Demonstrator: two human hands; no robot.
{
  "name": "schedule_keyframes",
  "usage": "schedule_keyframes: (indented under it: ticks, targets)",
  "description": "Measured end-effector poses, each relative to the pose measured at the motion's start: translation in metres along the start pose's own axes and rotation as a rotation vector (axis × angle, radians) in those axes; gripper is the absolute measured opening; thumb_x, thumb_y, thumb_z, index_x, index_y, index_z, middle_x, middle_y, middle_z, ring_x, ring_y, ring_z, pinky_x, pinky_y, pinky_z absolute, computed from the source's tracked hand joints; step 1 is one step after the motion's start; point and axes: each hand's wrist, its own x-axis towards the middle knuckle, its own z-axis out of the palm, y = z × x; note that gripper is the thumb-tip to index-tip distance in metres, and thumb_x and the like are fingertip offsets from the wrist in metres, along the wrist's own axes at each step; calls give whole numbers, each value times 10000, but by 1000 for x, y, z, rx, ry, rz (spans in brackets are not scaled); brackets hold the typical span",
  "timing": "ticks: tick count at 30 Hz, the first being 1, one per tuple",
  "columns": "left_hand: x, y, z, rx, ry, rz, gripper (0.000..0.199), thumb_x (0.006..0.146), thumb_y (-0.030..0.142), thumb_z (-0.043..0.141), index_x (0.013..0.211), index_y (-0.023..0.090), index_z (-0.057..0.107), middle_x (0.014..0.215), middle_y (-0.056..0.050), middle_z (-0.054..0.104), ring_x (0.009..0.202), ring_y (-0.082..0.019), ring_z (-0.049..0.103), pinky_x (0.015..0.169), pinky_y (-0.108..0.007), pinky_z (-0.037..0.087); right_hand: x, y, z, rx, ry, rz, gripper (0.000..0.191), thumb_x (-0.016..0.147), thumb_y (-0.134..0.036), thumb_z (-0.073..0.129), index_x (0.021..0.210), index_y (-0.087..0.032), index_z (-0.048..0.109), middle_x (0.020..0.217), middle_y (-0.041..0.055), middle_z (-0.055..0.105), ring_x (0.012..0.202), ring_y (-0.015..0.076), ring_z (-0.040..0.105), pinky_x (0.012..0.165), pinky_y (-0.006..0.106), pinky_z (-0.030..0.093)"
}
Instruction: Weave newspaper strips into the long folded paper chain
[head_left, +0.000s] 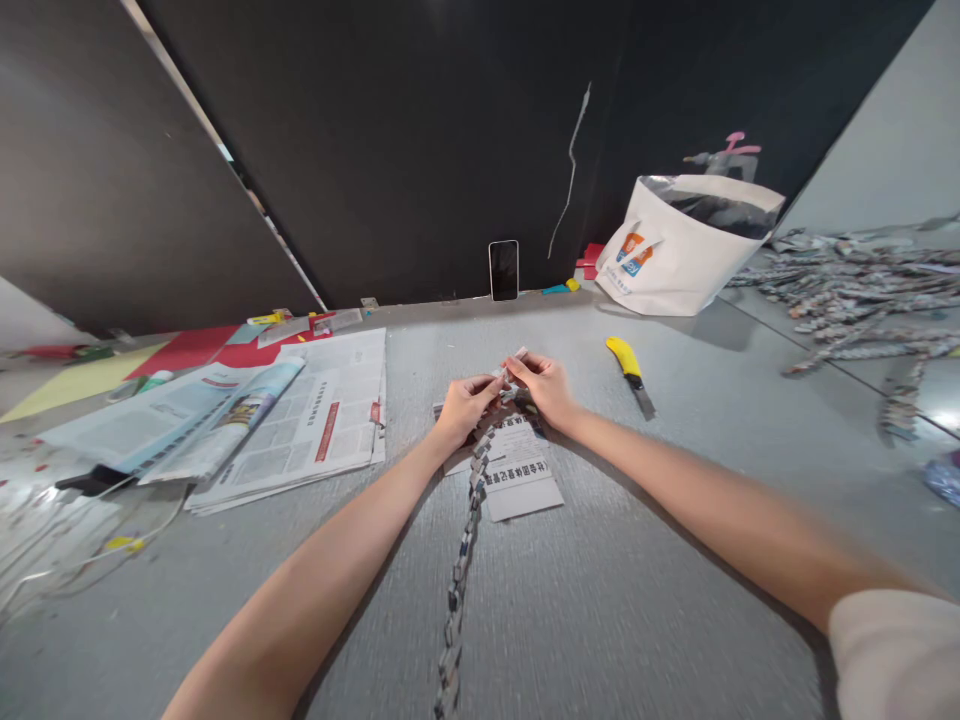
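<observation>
My left hand [466, 405] and my right hand [547, 388] meet over the grey surface, fingers of both pinched together on a small strip of paper [520, 353]. From beneath the left fingers a long zigzag chain of folded paper [459, 575] runs down toward me. How the strip joins the chain is hidden by the fingers. Below the hands lie pieces of printed paper [525, 497] with dark lettering. A yellow-handled utility knife [624, 360] rests to the right of my right hand, touched by neither hand.
Stacked newspapers [360, 385] lie on the left, near cables. A phone [504, 270] leans upright against the dark panel [420, 150]. At the back right stands a white bag [679, 260], with a heap of folded-paper chains [862, 285] beyond it.
</observation>
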Motion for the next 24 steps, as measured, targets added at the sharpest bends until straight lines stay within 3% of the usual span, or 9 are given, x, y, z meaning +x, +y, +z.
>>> schedule_keyframes:
  ticks: [6, 11, 19, 24]
  targets:
    - [0, -4, -1, -18, 2, -43, 591, 837, 706, 704, 897, 125, 796, 603, -14, 613, 505, -89, 422, 508, -249, 296, 5, 5, -5, -18, 144, -11, 380, 833, -593, 793, 790, -218, 757, 702, 10, 595, 626, 135, 496, 560, 297, 420]
    - [2, -7, -3, 0, -32, -38, 565, 837, 683, 717, 933, 131, 792, 632, -15, 634, 519, -94, 458, 516, -246, 322, 7, 9, -6, 1, 175, -14, 372, 832, -580, 803, 809, -211, 762, 730, 20, 625, 652, 134, 519, 569, 290, 440]
    - [4, -7, 0, 86, -4, 3, 466, 867, 616, 703, 834, 152, 742, 613, -5, 615, 523, -102, 478, 520, -245, 341, 4, 1, -2, -39, 196, -45, 349, 863, -560, 767, 787, -219, 749, 723, 20, 606, 651, 140, 508, 591, 306, 440]
    - [3, -5, 0, 133, -11, 12, 435, 891, 582, 680, 808, 159, 738, 611, -2, 612, 526, -104, 473, 530, -247, 348, 7, 5, -7, -105, 288, -81, 342, 881, -529, 739, 744, -217, 706, 720, 33, 614, 691, 158, 531, 628, 315, 450]
